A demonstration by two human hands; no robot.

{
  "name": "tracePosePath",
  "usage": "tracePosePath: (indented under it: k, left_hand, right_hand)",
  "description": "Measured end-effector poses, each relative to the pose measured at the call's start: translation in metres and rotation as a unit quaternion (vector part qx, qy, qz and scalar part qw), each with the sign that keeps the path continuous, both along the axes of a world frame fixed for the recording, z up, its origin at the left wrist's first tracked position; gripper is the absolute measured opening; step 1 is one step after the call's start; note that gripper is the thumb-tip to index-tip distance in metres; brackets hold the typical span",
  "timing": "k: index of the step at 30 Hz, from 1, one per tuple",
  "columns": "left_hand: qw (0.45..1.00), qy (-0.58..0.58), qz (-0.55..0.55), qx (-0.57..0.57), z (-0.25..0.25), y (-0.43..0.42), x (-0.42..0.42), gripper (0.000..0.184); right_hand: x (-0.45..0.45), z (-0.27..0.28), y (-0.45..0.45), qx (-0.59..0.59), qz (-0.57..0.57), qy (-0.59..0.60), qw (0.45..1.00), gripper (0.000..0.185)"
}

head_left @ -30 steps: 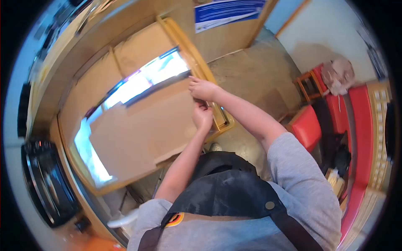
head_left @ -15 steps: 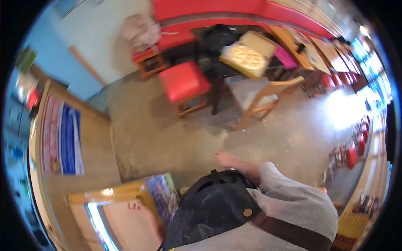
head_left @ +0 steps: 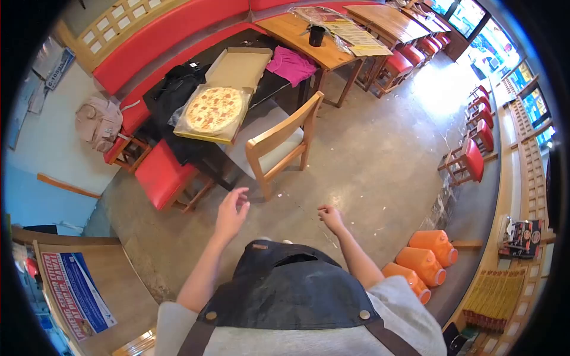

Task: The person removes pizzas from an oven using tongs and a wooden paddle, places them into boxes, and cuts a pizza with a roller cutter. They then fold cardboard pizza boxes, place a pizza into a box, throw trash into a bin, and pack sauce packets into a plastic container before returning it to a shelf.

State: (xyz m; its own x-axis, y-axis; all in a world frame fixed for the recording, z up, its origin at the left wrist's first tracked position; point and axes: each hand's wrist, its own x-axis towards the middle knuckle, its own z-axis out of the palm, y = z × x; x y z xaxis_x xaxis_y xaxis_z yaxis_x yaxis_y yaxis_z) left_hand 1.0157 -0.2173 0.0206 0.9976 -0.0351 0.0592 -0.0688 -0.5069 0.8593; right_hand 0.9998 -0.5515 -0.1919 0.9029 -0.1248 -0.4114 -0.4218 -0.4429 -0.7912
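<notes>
Here, both bare hands hang in the air over the concrete floor [head_left: 356,172], in front of the black apron [head_left: 285,291]. The left hand [head_left: 230,217] is spread fairly wide, thumb well apart from the fingers, with nothing visible in its grasp. The right hand [head_left: 332,219] is narrower, its fingers loosely bent, and it also appears to hold nothing. In the view, the left hand is just beside the lower legs of the wooden chair [head_left: 286,126], which is the nearest thing to both hands; its pale seat faces a dark table [head_left: 272,89]. On that table sits an open cardboard pizza box [head_left: 238,68], lid tipped back, with a whole pizza [head_left: 214,110] inside. A magenta cloth [head_left: 291,64] lies next to the lid, and a black bundle [head_left: 178,86] is at the opposite side of the box. A red-topped stool [head_left: 163,172] is by the table's near end, close to a pinkish backpack [head_left: 98,123]. To the right, three orange jugs [head_left: 418,267] stand in a row.
</notes>
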Motion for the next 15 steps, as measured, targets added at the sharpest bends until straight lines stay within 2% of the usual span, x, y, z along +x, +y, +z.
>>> tracePosePath:
  k: [2, 3, 4, 5, 7, 9, 10, 13, 15]
  left_hand:
    - [0.999, -0.015, 0.025, -0.027, -0.01, -0.007, 0.041, 0.025]
    - [0.994, 0.009, 0.045, -0.095, -0.036, 0.001, 0.071, 0.023]
    - [0.985, 0.034, 0.075, -0.149, -0.029, 0.003, 0.098, 0.021]
    - [0.955, 0.072, 0.133, -0.254, -0.026, 0.009, 0.128, 0.018]
    - [0.93, 0.058, 0.225, -0.283, -0.041, 0.041, 0.197, 0.022]
    - [0.941, -0.027, 0.337, -0.014, -0.078, 0.087, 0.271, 0.03]
    - [0.922, -0.071, 0.38, -0.022, -0.078, 0.095, 0.295, 0.033]
    - [0.871, 0.072, 0.448, 0.19, -0.122, 0.157, 0.346, 0.042]
    - [0.882, 0.168, 0.41, 0.163, -0.13, 0.172, 0.357, 0.043]
  right_hand:
    - [0.026, 0.034, 0.013, 0.097, -0.016, 0.023, 0.995, 0.023]
    - [0.044, 0.043, 0.012, 0.112, -0.008, 0.014, 0.994, 0.023]
    - [0.064, 0.048, 0.013, 0.127, 0.0, 0.006, 0.992, 0.023]
    - [0.084, 0.055, 0.014, 0.142, 0.008, -0.001, 0.99, 0.023]
    - [0.135, 0.081, 0.01, 0.164, 0.016, -0.015, 0.986, 0.021]
    - [0.189, 0.102, 0.003, 0.165, 0.017, -0.048, 0.985, 0.02]
    - [0.214, 0.114, -0.004, 0.153, 0.015, -0.068, 0.986, 0.019]
    - [0.289, 0.16, -0.012, 0.158, -0.002, -0.125, 0.98, 0.017]
    - [0.326, 0.183, -0.017, 0.148, 0.01, -0.153, 0.977, 0.016]
